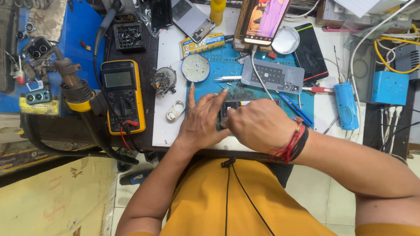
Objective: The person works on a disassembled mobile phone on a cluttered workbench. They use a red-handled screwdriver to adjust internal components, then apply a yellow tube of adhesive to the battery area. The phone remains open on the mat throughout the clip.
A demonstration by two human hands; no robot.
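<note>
blue mat under opened phone; left hand, right hand press it.

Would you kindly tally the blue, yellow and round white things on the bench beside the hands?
Blue: 3 (work mat, cylindrical tool, box)
Yellow: 2 (multimeter, bottle)
Round white: 2 (dish, lid)
Total: 7

Opened dark phone flat on blue mat, mostly covered, internals exposed.
</note>
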